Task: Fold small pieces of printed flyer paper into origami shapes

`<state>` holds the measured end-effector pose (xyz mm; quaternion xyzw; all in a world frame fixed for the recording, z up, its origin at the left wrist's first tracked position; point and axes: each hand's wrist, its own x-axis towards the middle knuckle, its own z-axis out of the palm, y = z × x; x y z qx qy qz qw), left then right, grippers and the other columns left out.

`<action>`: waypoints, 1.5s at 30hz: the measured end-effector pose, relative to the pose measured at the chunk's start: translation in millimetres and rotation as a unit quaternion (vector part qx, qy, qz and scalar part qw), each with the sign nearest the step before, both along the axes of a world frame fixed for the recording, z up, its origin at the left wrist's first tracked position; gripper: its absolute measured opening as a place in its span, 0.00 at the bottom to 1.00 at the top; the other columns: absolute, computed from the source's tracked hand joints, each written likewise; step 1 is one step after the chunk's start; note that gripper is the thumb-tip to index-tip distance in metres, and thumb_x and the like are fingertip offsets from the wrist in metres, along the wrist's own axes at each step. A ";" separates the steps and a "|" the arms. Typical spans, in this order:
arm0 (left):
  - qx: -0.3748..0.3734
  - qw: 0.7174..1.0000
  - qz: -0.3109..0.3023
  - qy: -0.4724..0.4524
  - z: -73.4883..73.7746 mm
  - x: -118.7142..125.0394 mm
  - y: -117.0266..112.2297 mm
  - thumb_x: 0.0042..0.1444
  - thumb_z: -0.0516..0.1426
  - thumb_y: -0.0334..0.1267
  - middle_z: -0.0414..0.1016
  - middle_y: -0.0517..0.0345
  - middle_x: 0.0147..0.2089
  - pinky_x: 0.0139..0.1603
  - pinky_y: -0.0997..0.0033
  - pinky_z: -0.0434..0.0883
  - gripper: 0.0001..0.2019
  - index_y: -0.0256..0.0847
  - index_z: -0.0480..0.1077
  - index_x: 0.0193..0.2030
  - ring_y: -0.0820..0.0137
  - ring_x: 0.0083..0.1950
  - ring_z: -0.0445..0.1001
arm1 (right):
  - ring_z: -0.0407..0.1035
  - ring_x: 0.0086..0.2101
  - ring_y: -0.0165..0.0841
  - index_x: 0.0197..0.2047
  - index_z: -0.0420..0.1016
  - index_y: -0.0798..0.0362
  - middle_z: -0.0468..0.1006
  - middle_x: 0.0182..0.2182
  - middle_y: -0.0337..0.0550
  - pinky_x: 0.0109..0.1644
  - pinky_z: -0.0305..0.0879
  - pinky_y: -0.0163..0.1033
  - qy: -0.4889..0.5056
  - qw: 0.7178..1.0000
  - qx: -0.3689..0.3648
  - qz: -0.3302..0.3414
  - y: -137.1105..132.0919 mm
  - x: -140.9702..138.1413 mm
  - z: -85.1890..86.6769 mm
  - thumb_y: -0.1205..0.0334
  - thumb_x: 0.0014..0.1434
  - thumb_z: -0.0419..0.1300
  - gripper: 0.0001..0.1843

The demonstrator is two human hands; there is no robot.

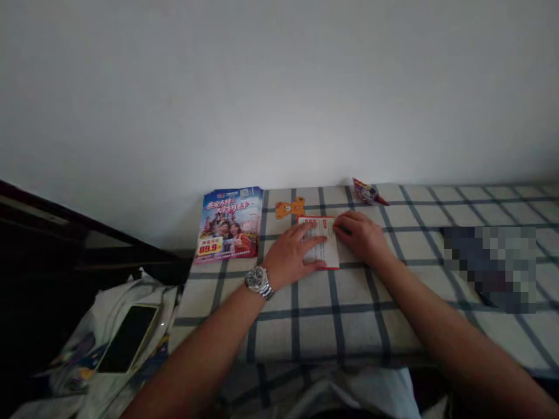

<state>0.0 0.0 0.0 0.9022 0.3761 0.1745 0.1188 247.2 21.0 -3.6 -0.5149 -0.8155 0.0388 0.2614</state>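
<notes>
**Near, lower left:** dark-screened phone, face up on a white bag, off the edge of the checked cloth.

**Near centre:** both forearms reach forward over the checked cloth. There is a metal wristwatch on the left wrist.

**Left hand**: released and flat, palm down, with the fingers spread. It lies on the left half of the folded sheet, its fingertips reaching to about the sheet's middle.

**Folded sheet**: white paper with a red border and lines of small print, lying flat on the cloth between the two hands. Its long axis runs from the person toward the wall, leaning slightly. The red-headed short edge points to the far side and the other short edge faces the person. The right strip and the near right corner are uncovered.

**Right hand**: just right of the sheet, knuckles up, with the fingers bent onto its far right edge. Whether they pinch the paper or only press on it cannot be told.

**Right of the hands:** a blurred dark patch on the cloth.

**Farther, left:** colourful flyer, upright to the viewer, well apart from the sheet.

**Farther, centre:** orange bear cutout, just beyond the sheet's far left corner.

**Farthest:** small folded colourful paper, lying by the white wall.
</notes>
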 end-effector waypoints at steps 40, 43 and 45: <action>0.000 1.000 0.001 -0.025 -7.9 4.6 4.6 0.59 0.65 0.56 0.62 0.50 0.73 0.74 0.47 0.61 0.29 0.51 0.71 0.65 0.53 0.72 0.62 | 0.72 0.39 0.40 0.40 0.77 0.54 0.78 0.40 0.51 0.42 0.65 0.42 -0.089 0.994 0.016 -0.061 27.4 -7.9 7.2 0.64 0.71 0.55 0.10; -0.001 1.000 0.004 -0.022 -7.3 4.7 3.9 0.60 0.65 0.56 0.61 0.50 0.73 0.74 0.49 0.61 0.29 0.50 0.71 0.65 0.54 0.73 0.62 | 0.73 0.38 0.40 0.40 0.77 0.54 0.78 0.41 0.51 0.42 0.65 0.42 -0.074 0.995 0.018 -0.069 30.3 -7.8 6.6 0.64 0.70 0.56 0.09; -0.002 1.000 0.006 -0.020 -7.0 4.4 3.7 0.60 0.65 0.55 0.61 0.50 0.73 0.75 0.49 0.60 0.29 0.50 0.70 0.66 0.54 0.73 0.62 | 0.73 0.37 0.40 0.40 0.77 0.54 0.78 0.40 0.50 0.41 0.65 0.41 -0.048 0.997 0.013 -0.067 29.9 -5.3 6.5 0.64 0.69 0.57 0.08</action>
